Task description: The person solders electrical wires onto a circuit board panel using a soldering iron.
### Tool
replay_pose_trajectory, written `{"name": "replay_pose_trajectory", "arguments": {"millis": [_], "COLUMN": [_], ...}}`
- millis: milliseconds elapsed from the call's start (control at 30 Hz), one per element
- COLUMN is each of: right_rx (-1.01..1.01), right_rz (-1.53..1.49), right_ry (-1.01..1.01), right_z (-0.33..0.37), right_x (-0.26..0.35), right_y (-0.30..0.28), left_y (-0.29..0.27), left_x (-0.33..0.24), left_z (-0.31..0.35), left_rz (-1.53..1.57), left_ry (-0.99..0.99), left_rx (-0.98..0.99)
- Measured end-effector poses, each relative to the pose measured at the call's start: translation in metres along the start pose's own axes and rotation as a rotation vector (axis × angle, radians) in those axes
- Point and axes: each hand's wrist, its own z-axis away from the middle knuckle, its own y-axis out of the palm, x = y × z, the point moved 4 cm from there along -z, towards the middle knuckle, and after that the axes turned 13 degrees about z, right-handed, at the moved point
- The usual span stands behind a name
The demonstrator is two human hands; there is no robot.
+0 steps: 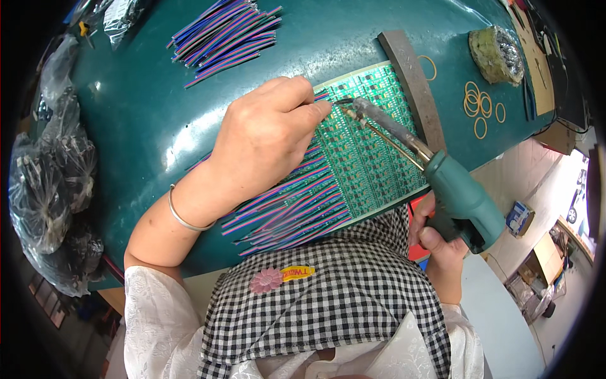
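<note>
Bagged parts in clear plastic: heaped along the left rim of the teal table; bare tabletop between them and the work. Loose ribbon-cable bundle: far edge, apart. Left hand: fingertips pinched on a striped ribbon wire at the green circuit-board panel, which overhangs the near edge. Soldering gun: tip at the panel, fisted in the right hand. Grey bar: borders the panel. Rubber bands, tip-cleaner pad: right.
</note>
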Motion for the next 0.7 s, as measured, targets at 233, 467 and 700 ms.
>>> {"name": "replay_pose_trajectory", "arguments": {"millis": [233,467,700], "right_rx": [-0.001,-0.092,-0.029], "right_rz": [-0.145,-0.177,-0.172], "right_ry": [0.124,0.106,0.147], "right_z": [0.001,-0.001,-0.002], "right_x": [0.011,0.009,0.015], "right_y": [0.002,0.007,0.01], "left_y": [-0.002,-0.001,-0.001], "left_x": [-0.001,-0.001,-0.001], "left_z": [0.0,-0.001,0.0], "left_rz": [0.002,0.002,-0.003], "left_ry": [-0.019,-0.018,-0.022], "left_rx": [0.013,0.016,0.013]}}
